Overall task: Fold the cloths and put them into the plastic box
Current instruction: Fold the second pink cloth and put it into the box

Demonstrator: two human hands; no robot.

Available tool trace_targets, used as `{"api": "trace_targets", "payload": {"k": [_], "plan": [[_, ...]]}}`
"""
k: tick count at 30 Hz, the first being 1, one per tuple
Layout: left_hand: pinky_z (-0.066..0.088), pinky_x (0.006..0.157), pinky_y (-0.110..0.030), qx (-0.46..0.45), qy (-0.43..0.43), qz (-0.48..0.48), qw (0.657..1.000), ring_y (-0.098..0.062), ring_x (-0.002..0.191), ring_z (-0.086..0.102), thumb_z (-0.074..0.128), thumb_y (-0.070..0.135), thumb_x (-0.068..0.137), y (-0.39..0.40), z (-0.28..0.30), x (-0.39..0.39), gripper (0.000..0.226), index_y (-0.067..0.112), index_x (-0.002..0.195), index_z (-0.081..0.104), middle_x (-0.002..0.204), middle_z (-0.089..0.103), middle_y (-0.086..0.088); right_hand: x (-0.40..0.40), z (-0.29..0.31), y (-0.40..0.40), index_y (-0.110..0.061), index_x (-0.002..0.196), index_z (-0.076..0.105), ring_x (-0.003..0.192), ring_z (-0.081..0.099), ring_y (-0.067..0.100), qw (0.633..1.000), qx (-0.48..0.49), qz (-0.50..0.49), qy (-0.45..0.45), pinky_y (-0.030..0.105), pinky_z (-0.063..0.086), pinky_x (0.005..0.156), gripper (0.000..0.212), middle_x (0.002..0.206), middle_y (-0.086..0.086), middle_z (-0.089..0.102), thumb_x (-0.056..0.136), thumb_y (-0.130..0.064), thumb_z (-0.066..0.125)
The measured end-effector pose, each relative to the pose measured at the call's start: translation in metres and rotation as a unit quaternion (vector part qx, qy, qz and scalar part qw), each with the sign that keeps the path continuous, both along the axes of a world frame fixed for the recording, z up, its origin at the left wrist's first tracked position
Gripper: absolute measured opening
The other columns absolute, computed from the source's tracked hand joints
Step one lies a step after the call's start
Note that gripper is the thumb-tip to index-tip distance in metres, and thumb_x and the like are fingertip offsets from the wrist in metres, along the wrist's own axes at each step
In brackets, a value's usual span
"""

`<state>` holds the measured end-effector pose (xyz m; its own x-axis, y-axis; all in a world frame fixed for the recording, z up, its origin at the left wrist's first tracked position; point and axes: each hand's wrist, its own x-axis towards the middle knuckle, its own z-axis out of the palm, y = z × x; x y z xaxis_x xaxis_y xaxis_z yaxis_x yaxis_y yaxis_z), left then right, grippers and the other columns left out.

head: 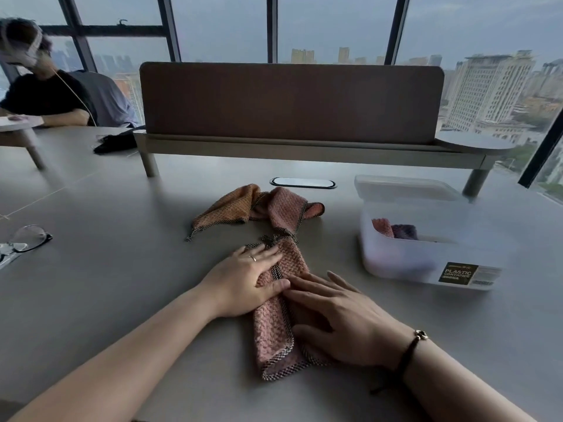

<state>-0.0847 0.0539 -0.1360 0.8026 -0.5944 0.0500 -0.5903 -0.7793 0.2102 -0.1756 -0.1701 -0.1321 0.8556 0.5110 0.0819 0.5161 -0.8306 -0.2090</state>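
Pink cloth point(275, 327) folded on table point(122, 284), both hands flat, left hand point(243, 281), right hand point(344, 321), pressing it

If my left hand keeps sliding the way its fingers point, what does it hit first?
Probably the dark hem at the far end of the pink cloth that the left hand presses; beyond it, the crumpled cloths.

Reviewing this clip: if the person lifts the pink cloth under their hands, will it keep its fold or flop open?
The pink cloth looks soft and thick-woven, so it would probably sag and unfold unless supported underneath. The left hand and right hand both press it flat, suggesting the fold doesn't hold itself. It seems light and unlikely to slide.
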Motion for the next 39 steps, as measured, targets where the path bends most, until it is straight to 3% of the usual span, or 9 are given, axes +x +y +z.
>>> {"api": "trace_targets", "payload": {"k": [4,10,15,20,22,28,30,34,39], "plan": [[-0.002,0.124,-0.036,0.034,0.015,0.027,0.999,-0.005,0.151,-0.006,0.002,0.092,0.069,0.004,0.004,-0.008,0.109,0.029,0.158,0.009,0.165,0.003,0.013,-0.014,0.001,0.005,-0.042,0.153,0.007,0.148,-0.004,-0.002,0.999,-0.028,-0.026,0.006,0.037,0.005,0.123,0.082,0.161,-0.022,0.002,0.081,-0.081,0.010],[-0.012,0.120,-0.031,0.023,0.064,-0.029,0.997,0.001,0.146,-0.023,0.019,0.094,0.069,0.003,0.010,-0.027,0.107,0.035,0.157,0.000,0.163,-0.012,0.017,-0.022,0.001,0.006,-0.041,0.153,0.011,0.148,-0.003,-0.002,0.998,-0.029,-0.052,0.000,0.035,0.002,0.123,0.080,0.162,-0.021,0.005,0.085,-0.081,0.021],[-0.011,0.122,-0.033,0.075,0.048,-0.054,0.995,-0.001,0.147,-0.023,0.025,0.093,0.068,-0.004,0.008,-0.038,0.111,0.033,0.157,-0.005,0.163,-0.013,0.017,-0.032,-0.001,0.005,-0.042,0.153,0.003,0.147,-0.008,-0.003,0.996,-0.035,-0.078,0.005,0.039,0.000,0.123,0.078,0.161,-0.023,-0.002,0.086,-0.080,0.018],[-0.004,0.123,-0.027,-0.053,0.028,-0.089,0.994,0.006,0.148,-0.008,0.038,0.090,0.071,-0.004,0.014,-0.045,0.107,0.030,0.157,0.017,0.164,0.004,0.015,-0.042,-0.005,0.001,-0.042,0.153,-0.001,0.148,-0.011,0.000,0.994,-0.035,-0.102,0.010,0.043,0.000,0.123,0.073,0.161,-0.021,-0.004,0.090,-0.076,0.011],[-0.003,0.124,-0.029,-0.048,0.041,-0.101,0.993,0.007,0.148,-0.009,0.038,0.087,0.074,-0.006,0.013,-0.053,0.103,0.030,0.157,0.015,0.164,0.002,0.016,-0.046,-0.005,0.000,-0.042,0.153,0.000,0.148,-0.011,-0.001,0.993,-0.027,-0.110,0.015,0.042,0.000,0.123,0.071,0.161,-0.021,-0.004,0.091,-0.073,0.010],[-0.007,0.124,-0.035,0.091,0.028,-0.086,0.992,-0.002,0.148,-0.021,0.022,0.093,0.071,-0.014,0.004,-0.059,0.110,0.031,0.156,-0.007,0.163,-0.016,0.015,-0.046,-0.004,-0.006,-0.048,0.151,0.010,0.147,-0.006,-0.004,0.995,0.010,-0.097,0.032,0.039,0.000,0.123,0.061,0.160,-0.025,0.002,0.093,-0.065,0.011],[-0.008,0.124,-0.036,0.103,0.026,-0.083,0.991,-0.006,0.148,-0.023,0.020,0.095,0.067,-0.013,0.005,-0.060,0.113,0.032,0.156,-0.010,0.162,-0.019,0.016,-0.045,-0.004,-0.012,-0.051,0.147,0.022,0.147,0.000,-0.006,0.995,0.045,-0.075,0.038,0.034,0.002,0.123,0.048,0.158,-0.030,0.008,0.100,-0.043,0.027],[-0.010,0.123,-0.037,0.117,0.028,-0.078,0.990,-0.011,0.148,-0.026,0.020,0.096,0.065,-0.013,0.005,-0.063,0.115,0.033,0.155,-0.012,0.161,-0.021,0.017,-0.048,-0.004,-0.024,-0.047,0.134,0.051,0.144,0.016,-0.008,0.989,0.129,-0.055,0.043,0.024,0.009,0.122,0.073,0.148,-0.032,0.032,0.073,-0.011,0.033],[-0.008,0.123,-0.038,0.107,0.028,-0.065,0.992,-0.013,0.149,-0.024,0.016,0.097,0.064,-0.014,0.007,-0.064,0.114,0.035,0.155,-0.011,0.162,-0.018,0.019,-0.058,-0.005,-0.031,-0.052,0.129,0.053,0.142,0.020,-0.011,0.990,0.136,-0.012,0.040,0.018,0.010,0.118,0.066,0.142,-0.037,0.040,0.075,-0.018,0.039]]}}
